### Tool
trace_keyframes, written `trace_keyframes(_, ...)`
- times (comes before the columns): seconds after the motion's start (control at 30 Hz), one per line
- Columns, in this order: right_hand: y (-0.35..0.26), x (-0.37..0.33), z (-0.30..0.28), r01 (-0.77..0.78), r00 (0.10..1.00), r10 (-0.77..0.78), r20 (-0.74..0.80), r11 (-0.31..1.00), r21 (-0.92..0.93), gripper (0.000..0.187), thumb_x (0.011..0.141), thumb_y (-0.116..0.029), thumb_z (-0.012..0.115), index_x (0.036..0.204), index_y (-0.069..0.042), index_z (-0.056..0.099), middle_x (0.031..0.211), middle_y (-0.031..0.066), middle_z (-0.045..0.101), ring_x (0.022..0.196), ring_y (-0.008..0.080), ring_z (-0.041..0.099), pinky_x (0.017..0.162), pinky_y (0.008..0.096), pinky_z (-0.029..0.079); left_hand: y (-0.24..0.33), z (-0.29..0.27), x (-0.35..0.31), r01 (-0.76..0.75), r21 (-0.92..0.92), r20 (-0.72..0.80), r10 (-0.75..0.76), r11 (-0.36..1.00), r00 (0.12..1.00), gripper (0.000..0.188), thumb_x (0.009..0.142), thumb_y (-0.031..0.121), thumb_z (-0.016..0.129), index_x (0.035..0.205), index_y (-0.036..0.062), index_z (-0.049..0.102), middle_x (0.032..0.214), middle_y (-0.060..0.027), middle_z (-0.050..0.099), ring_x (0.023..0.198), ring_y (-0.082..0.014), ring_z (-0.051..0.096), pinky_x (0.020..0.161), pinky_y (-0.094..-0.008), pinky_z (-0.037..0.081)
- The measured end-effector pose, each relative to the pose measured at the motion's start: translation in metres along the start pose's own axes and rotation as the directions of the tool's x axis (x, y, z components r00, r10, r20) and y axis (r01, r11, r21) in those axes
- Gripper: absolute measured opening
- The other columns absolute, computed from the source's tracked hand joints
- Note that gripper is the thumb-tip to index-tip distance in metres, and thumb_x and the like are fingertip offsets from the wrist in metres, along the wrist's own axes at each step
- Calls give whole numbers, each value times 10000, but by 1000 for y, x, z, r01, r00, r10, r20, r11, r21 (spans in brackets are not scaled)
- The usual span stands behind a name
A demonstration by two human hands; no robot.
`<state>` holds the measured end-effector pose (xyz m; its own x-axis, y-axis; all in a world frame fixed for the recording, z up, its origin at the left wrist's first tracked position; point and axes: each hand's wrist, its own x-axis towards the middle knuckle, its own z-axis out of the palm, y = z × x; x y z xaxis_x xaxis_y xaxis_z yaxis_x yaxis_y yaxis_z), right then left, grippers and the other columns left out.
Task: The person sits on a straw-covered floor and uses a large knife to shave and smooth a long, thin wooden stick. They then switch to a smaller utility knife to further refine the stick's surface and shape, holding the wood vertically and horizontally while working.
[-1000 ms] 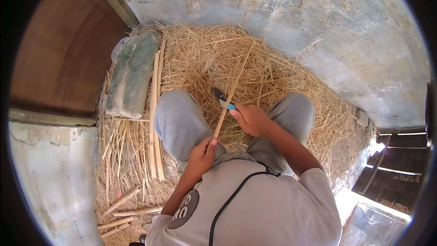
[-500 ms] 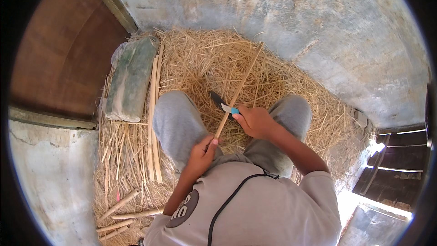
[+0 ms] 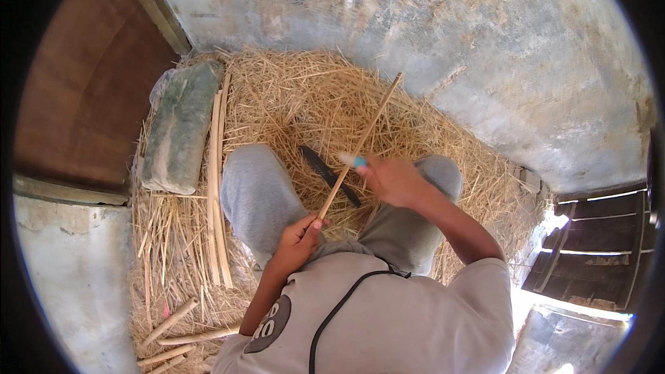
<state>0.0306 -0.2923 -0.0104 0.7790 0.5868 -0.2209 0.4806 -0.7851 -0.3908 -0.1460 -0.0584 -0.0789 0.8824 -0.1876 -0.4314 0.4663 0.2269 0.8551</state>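
The person's left hand [image 3: 300, 239] is clasping the lower end of a long, thin, straw-coloured wooden strip [image 3: 375, 119], which is slanting up and rightward from between the knees, its far end pointing toward the weathered grey-white wall [image 3: 415, 21]. The right hand [image 3: 393, 179] is gripping a small tool with a bright blue part and a pale tip [image 3: 358, 161] (motion is blurring it, so its exact kind is not showing). That tool is crossing the strip near its middle; whether the two are touching, I cannot tell. A flat, black, blade-shaped object [image 3: 318, 165] is lying between the knees, passing behind the strip in this view. Beyond the left knee in grey trousers [image 3: 255, 183], pale, flat lengths of wood [image 3: 216, 201] are lying on dry yellow straw [image 3: 291, 97], just beside a green and tan oblong block [image 3: 181, 131]
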Motion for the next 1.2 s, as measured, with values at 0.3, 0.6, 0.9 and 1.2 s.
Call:
trace_keyframes(0.3, 21, 24, -17, -110, 992, 112, -57, 993, 43, 451, 1095, -396, 350, 1105, 12, 539, 703, 190, 645, 637, 437, 642, 602, 545, 503, 0, -2, 3, -1, -21, 30, 2, 1000, 1000, 352, 1086, 301, 516, 1214, -8, 623, 636, 87, 399, 522, -11, 346, 474, -216, 282)
trace_keyframes(0.6, 24, 38, -12, 150, 988, -154, -11, 978, -148, 410, 1080, -431, 385, 1061, -46, 525, 635, 163, 595, 576, 402, 610, 551, 509, 469, 11, 2, 11, 27, -97, -18, -29, 995, 999, 378, 1073, 362, 532, 1202, 19, 625, 611, 79, 353, 486, -35, 312, 444, -231, 253)
trace_keyframes(0.9, 38, 76, 5, -85, 996, 82, -26, 981, -176, 488, 1091, -460, 325, 1180, -35, 548, 780, 194, 660, 734, 397, 656, 666, 510, 517, 7, -1, 26, -30, -99, -59, 25, 995, 998, 363, 1072, 351, 537, 1195, 19, 618, 619, 70, 371, 495, -39, 331, 446, -236, 274)
trace_keyframes(1.2, 263, 66, -100, -473, 663, 362, -656, 881, 8, 522, 1090, -369, 292, 1079, 33, 625, 1022, 311, 668, 1013, 480, 635, 898, 531, 511, -4, -7, 1, 3, -127, 78, 7, 992, 997, 360, 1075, 338, 532, 1166, 11, 652, 640, 67, 432, 519, -29, 373, 476, -223, 324)
